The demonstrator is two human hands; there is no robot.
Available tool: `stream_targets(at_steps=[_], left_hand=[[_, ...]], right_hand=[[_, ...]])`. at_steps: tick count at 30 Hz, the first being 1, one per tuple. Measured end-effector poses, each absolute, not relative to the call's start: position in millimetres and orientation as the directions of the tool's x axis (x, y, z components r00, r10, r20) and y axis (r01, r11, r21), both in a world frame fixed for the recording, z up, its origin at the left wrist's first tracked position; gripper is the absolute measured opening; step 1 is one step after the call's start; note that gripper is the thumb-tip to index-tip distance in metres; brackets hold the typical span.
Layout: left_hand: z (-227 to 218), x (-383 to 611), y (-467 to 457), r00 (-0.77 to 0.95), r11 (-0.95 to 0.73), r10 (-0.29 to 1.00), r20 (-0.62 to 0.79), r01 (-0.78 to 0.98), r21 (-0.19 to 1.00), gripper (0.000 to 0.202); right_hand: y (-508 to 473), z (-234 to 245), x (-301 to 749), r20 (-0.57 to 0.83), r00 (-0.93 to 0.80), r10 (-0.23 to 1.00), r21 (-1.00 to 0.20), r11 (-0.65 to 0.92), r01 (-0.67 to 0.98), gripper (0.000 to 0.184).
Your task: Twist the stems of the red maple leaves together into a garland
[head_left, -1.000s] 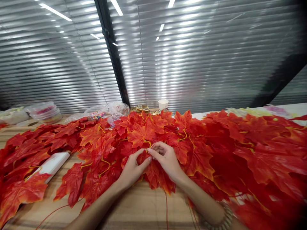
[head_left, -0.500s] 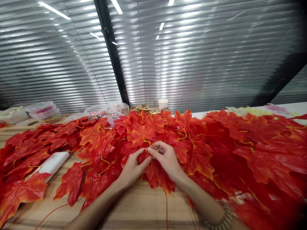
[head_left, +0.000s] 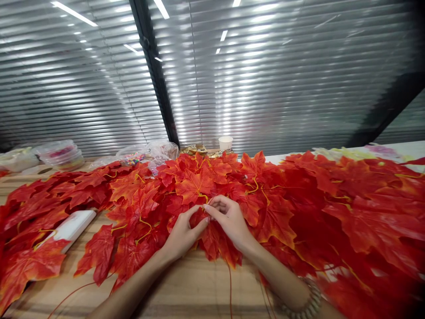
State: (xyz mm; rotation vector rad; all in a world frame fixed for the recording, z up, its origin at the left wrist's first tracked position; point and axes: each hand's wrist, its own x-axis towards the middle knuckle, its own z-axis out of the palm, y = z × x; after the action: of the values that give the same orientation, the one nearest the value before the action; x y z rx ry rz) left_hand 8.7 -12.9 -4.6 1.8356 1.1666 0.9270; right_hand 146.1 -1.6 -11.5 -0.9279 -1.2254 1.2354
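Observation:
A wide heap of red and orange artificial maple leaves (head_left: 299, 199) covers the wooden table (head_left: 192, 288). Both my hands meet at the middle of the heap. My left hand (head_left: 182, 235) pinches the stem end of a red leaf (head_left: 217, 243) that lies under my fingers. My right hand (head_left: 229, 219) is curled, its fingertips pinched at the same spot, close to a yellow stem (head_left: 203, 197). A thin red cord (head_left: 230, 288) runs from under the leaf toward me. A beaded bracelet (head_left: 307, 303) is on my right wrist.
A white flat box (head_left: 75, 225) lies among the leaves at the left. Clear plastic tubs and bags of beads (head_left: 63, 155) stand at the back left, a white paper cup (head_left: 226, 142) at the back centre. Closed blinds (head_left: 265, 79) fill the wall behind.

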Motion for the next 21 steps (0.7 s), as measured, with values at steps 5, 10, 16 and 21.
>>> stream_targets(at_steps=[5,10,16,21], left_hand=[[-3.7,8.8,-12.9,0.321,-0.285,0.933,0.162,0.388,0.876,0.032],[-3.4,8.6,-12.7,0.338,-0.295,0.927,0.162,0.392,0.871,0.032],[-3.0,8.5,-13.2,0.370,-0.335,0.911,0.184,0.402,0.852,0.033],[-2.3,9.4,-13.8,0.383,-0.356,0.903,0.195,0.410,0.840,0.034]], right_hand=[[-1.7,-12.9,146.2,0.165,-0.079,0.983,-0.974,0.150,-0.172,0.012],[-1.8,-12.5,146.0,0.160,-0.083,0.984,-0.974,0.143,-0.178,0.012],[-1.4,-12.2,146.1,0.173,-0.084,0.981,-0.972,0.156,-0.175,0.012],[-1.2,-12.7,145.7,0.175,-0.080,0.981,-0.973,0.160,-0.168,0.011]])
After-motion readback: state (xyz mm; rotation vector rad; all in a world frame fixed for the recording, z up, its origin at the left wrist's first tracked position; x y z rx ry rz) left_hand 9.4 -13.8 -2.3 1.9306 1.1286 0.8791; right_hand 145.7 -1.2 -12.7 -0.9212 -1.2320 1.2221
